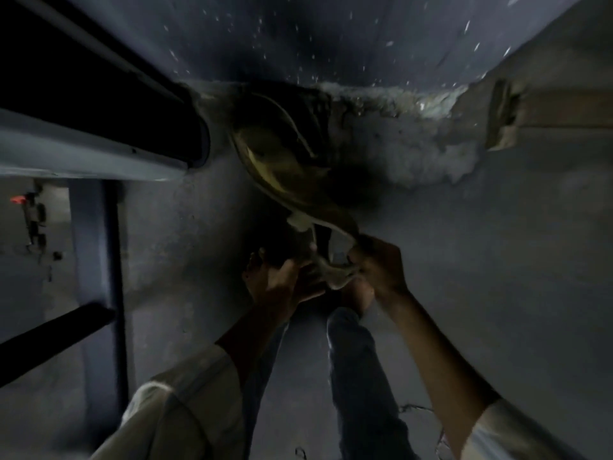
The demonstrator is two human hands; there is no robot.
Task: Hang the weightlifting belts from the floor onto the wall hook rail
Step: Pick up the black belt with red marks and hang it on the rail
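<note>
The right hand (378,270) has its fingers curled round the narrow near end of a belt (282,167), gripping it just where the strap tapers. The left hand (282,280) is close beside it, a little to the left, palm turned up and fingers bent under a darker, blurred part of the strap; it seems to hold that part, though the blur and the dim light make the grip hard to read. Both forearms reach forward from pale sleeves (185,403) at the near edge of the view.

From the right hand the belt runs up and away to the left. Its wide, yellowish-brown padded section lies further off, curved like a shallow bowl, with a thin light edge along its rim. The far end of the belt sits against the dark, crumbling patch where the floor (497,260) meets the wall (331,34).

Below the hands, a leg in dark trousers (358,366) stretches towards the belt, the bare foot just beneath the right hand. The floor is grey concrete, cracked near the right sleeve. The wall beyond is dark and flecked with pale specks. To the left, a grey metal frame (83,154) crosses the view, and a black bar (56,336) slants below it. A small red light (16,199) glows at the far left.
</note>
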